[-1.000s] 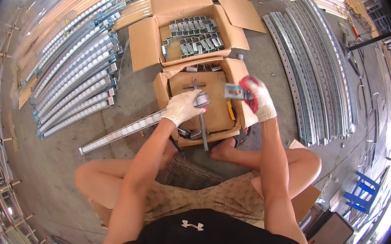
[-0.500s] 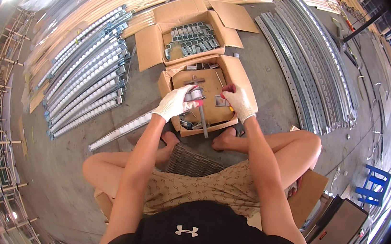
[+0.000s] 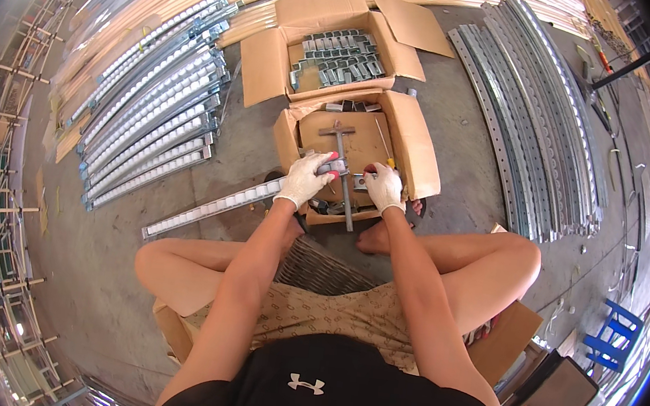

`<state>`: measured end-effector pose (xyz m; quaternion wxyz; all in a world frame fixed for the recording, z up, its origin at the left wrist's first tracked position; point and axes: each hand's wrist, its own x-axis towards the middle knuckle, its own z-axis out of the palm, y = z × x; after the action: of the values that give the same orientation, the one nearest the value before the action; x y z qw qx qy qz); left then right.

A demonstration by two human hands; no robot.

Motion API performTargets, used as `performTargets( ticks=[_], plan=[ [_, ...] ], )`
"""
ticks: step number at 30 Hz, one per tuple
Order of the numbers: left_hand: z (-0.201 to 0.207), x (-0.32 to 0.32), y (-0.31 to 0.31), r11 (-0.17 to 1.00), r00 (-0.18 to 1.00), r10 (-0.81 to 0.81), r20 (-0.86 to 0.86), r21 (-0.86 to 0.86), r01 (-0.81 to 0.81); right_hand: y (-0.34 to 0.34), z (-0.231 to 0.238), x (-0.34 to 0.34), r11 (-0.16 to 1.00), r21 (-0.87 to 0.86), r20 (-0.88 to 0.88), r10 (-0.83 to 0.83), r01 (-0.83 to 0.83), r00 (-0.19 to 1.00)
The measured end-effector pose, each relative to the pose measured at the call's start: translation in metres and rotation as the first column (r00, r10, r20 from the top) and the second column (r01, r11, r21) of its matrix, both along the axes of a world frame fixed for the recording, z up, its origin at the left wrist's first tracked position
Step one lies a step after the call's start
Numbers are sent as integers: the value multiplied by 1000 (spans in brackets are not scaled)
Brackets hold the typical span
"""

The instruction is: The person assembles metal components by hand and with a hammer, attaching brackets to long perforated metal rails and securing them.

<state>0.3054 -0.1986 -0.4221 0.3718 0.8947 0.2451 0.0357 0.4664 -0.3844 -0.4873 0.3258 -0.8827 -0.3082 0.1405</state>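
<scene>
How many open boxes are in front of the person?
2: the near box, at the left hand and right hand, and the far box just beyond it, holding metal brackets. Any behind them may be hidden.

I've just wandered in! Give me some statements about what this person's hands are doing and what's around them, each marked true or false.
1. The left hand and the right hand wear pale gloves. True.
2. The left hand holds a roller rail. True.
3. The right hand is empty. False: it holds a small metal piece.
4. Metal brackets lie in the farther cardboard box. True.
5. The farther cardboard box is shut. False: its flaps are spread open.
6. The person's top is white. False: it is a black shirt.
</scene>
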Motion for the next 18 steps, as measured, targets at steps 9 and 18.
performTargets(
  ticks=[9, 18],
  plan=[
    [1, 1, -23, 978, 946, 192, 259, 27, -206, 49, 53, -20, 998, 46, -219, 49, -40, 974],
    [-22, -7, -20, 987, 951, 151, 269, 5, -158, 59, 1, -57, 830, 285, -775, -94, 480, 624]
  ],
)
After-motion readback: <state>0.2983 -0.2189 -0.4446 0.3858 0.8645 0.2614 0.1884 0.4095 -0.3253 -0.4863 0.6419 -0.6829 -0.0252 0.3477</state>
